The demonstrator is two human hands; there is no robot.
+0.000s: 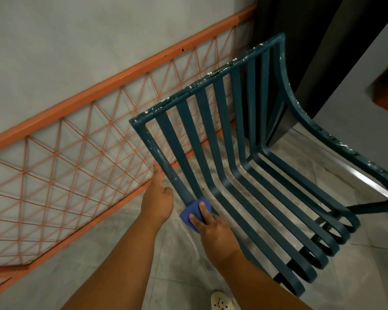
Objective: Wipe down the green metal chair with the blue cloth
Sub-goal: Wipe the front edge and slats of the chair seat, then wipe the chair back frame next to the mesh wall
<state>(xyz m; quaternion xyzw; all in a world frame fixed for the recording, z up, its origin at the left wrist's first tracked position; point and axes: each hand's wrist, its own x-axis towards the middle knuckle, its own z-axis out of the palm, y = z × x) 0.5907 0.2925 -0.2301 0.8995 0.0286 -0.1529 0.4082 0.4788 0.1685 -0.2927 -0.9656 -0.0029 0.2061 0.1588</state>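
Note:
The green metal chair [238, 139] fills the middle and right of the head view, a dark teal frame of curved slats with chipped white flecks on its top rail and armrest. My right hand [213, 229] presses the small blue cloth [193, 212] against the lower end of the left side bar, where the backrest bends into the seat. My left hand [158, 198] rests against the outer side of that same bar, a little higher up, its fingers behind the bar.
An orange metal frame with diamond wire mesh [72, 153] leans along the grey wall on the left. A dark door or panel [309, 63] stands behind the chair. Grey floor tiles lie below, and a white shoe [222, 302] shows at the bottom edge.

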